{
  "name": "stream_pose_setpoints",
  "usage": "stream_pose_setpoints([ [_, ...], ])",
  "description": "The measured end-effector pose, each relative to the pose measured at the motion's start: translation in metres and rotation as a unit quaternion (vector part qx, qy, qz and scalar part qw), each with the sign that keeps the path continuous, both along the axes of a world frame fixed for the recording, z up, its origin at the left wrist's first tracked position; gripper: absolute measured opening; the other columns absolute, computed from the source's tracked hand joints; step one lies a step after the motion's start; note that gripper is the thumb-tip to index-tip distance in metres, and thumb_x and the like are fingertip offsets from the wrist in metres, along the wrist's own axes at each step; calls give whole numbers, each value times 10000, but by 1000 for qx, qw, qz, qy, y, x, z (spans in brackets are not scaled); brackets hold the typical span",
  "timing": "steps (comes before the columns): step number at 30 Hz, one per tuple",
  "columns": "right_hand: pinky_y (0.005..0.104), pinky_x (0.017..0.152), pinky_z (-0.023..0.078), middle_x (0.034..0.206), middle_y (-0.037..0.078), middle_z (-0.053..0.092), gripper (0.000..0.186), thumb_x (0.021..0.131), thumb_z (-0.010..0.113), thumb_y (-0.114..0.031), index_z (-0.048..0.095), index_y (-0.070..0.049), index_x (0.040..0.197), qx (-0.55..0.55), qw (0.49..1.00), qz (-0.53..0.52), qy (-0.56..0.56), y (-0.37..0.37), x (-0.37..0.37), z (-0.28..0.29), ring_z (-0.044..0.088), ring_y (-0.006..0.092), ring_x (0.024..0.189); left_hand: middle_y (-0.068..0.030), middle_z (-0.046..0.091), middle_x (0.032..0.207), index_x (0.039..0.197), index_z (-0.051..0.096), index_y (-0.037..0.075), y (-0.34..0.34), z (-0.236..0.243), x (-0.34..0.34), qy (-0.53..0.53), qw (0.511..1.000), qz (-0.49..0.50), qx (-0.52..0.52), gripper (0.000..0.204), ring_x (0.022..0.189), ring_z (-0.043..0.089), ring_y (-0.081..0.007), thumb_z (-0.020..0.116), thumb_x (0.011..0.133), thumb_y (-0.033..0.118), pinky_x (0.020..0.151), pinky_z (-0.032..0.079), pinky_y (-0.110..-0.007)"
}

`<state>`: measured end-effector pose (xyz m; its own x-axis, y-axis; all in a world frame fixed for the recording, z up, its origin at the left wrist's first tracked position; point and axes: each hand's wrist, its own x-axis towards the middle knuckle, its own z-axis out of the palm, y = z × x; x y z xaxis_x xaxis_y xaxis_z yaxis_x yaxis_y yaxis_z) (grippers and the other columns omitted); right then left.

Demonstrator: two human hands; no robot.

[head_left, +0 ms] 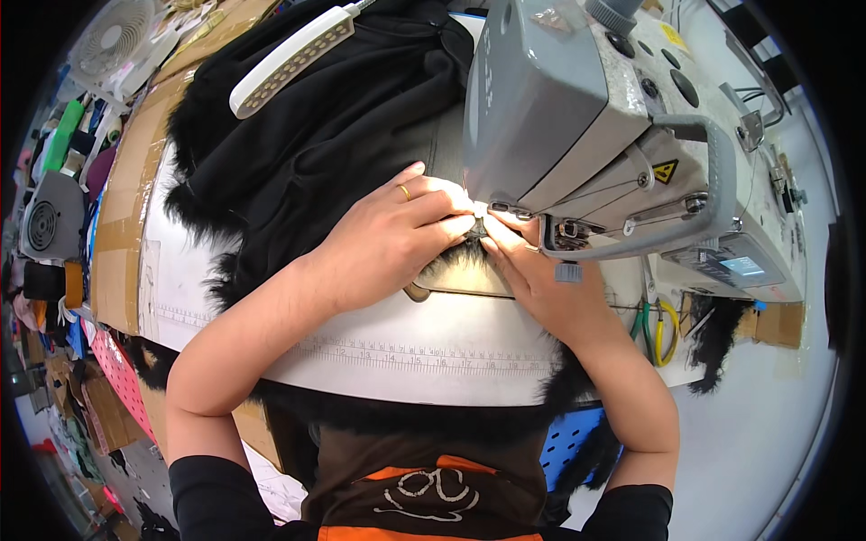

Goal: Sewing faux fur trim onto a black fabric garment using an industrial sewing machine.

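Note:
A black garment with fur trim is spread over the white sewing table, and one edge runs in under the head of a grey sewing machine. My left hand, with a ring on one finger, presses and pinches the fabric just left of the needle area. Close against it from the right, my right hand has its fingers closed on the same edge, partly behind the machine's guard. Fingertips of both hands nearly meet there. Dark fur and a pale tuft show below them, over a metal plate. The needle itself is hidden.
A ruler strip crosses the table's near side. Scissors with green and yellow handles lie at the right beside a black fur scrap. A white lamp hangs over the garment. Cardboard borders the left.

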<state>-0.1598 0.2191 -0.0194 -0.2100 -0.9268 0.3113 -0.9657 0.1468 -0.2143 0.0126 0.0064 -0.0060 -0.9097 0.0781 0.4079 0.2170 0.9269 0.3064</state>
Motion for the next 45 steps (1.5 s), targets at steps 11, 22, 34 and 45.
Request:
stream_pose_setpoints([
  [11, 397, 752, 553, 1003, 15, 729, 315, 1020, 755, -256, 759, -140, 1312, 1, 1000, 3, 4, 1, -4, -2, 698, 246, 868, -42, 697, 1163, 1114, 789, 111, 3, -2, -2, 16, 998, 26, 51, 264, 1178, 677, -277, 734, 862, 57, 1211, 487, -540],
  [22, 363, 637, 502, 946, -18, 720, 258, 999, 782, -270, 743, -167, 1232, -28, 995, 14, 96, 6, -11, -20, 671, 166, 789, -32, 709, 1140, 1084, 792, 100, 2, 1, -5, 9, 999, 38, 35, 222, 1182, 681, -255, 722, 874, 76, 1220, 484, -531],
  [34, 367, 727, 540, 885, 0, 697, 253, 995, 789, -240, 749, -156, 1230, -35, 999, 32, -2, 2, -9, -5, 677, 222, 800, -11, 721, 1192, 1053, 799, 112, 1, -1, -3, 15, 999, 23, 21, 204, 1205, 665, -257, 713, 870, 83, 1228, 474, -513],
  [45, 406, 866, 581, 1104, 49, 781, 267, 951, 833, -237, 766, -114, 1178, -63, 997, 49, 7, -3, -1, 8, 747, 264, 973, -58, 698, 1072, 1002, 749, 54, 2, 2, -5, 47, 995, -20, 81, 112, 1062, 669, -287, 787, 915, 114, 1052, 547, -449],
])
